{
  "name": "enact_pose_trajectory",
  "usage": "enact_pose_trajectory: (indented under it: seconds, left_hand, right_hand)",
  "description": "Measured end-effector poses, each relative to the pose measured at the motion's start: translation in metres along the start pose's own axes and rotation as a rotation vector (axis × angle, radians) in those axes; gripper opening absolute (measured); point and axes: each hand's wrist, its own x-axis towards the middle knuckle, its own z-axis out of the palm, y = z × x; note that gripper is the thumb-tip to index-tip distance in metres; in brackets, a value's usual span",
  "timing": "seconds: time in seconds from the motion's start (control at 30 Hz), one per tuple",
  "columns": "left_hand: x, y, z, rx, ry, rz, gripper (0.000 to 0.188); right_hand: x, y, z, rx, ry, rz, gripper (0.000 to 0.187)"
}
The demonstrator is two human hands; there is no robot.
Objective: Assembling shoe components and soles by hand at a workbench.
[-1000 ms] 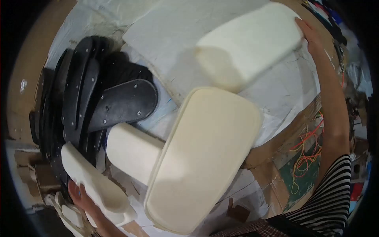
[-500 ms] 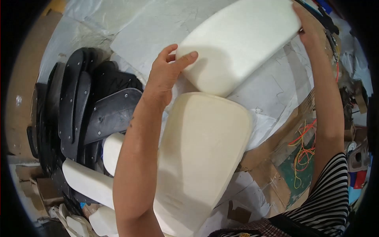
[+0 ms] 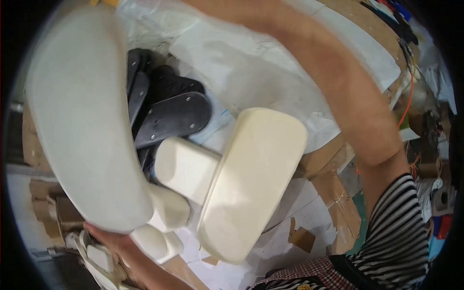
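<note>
We hold a long white foam pad (image 3: pixel 84 121) lifted at the left side of the view, its broad face turned toward us and its length running from the upper left down to the lower left. Our left hand (image 3: pixel 113 239) grips it from beneath at its lower end, fingers curled under the edge. Our right arm (image 3: pixel 338 87) crosses the upper part of the view from the striped sleeve (image 3: pixel 391 232) at the lower right up to the top edge, where the right hand passes out of the picture, so we cannot tell whether it is open or closed, or what it touches. Below the raised pad, on the paper-covered bench (image 3: pixel 270 63), a large cream cushion pad (image 3: pixel 253 181) lies tilted near the front edge, resting over a smaller white foam block (image 3: pixel 186 166). More small white foam pieces (image 3: pixel 162 224) sit just beside our left hand. Toward the left side of the bench a stack of black plastic base plates (image 3: pixel 169 118) lies partly hidden behind the raised pad. Torn cardboard scraps (image 3: pixel 333 174) lie along the right edge.
</note>
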Motion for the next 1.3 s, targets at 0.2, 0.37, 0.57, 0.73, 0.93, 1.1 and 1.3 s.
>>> enact_pose_trajectory:
  seconds: [0.2, 0.37, 0.57, 0.73, 0.93, 1.1, 1.3]
  left_hand:
    - [-0.010, 0.020, -0.239, 1.203, 0.149, 0.490, 0.056]
    - [-0.074, 0.010, -0.243, 1.186, 0.005, 0.656, 0.048]
    - [-0.066, 0.014, -0.219, 1.221, -0.204, 0.582, 0.041]
    - [-0.063, 0.054, -0.247, 1.303, 0.011, 0.926, 0.036]
    - [-0.045, 0.028, -0.271, 1.371, 0.288, 0.948, 0.035]
    - [-0.026, -0.033, -0.313, 1.586, 0.138, 0.817, 0.035]
    - [-0.045, -0.062, -0.292, 1.643, 0.064, 0.383, 0.027]
  right_hand:
    - [-0.175, -0.142, -0.020, 0.767, -0.754, 0.393, 0.041]
    - [-0.152, -0.203, -0.125, 1.447, -1.152, 0.160, 0.038]
    - [-0.174, -0.244, -0.093, 1.137, -0.555, 0.644, 0.041]
    - [-0.165, -0.278, -0.054, 1.070, -1.055, 0.742, 0.066]
    - [-0.150, -0.333, -0.133, 2.052, -1.423, 0.539, 0.041]
    - [-0.084, -0.294, -0.053, 2.182, -1.511, 0.718, 0.018]
    - [-0.040, -0.279, 0.125, 0.853, -0.551, 0.332, 0.071]
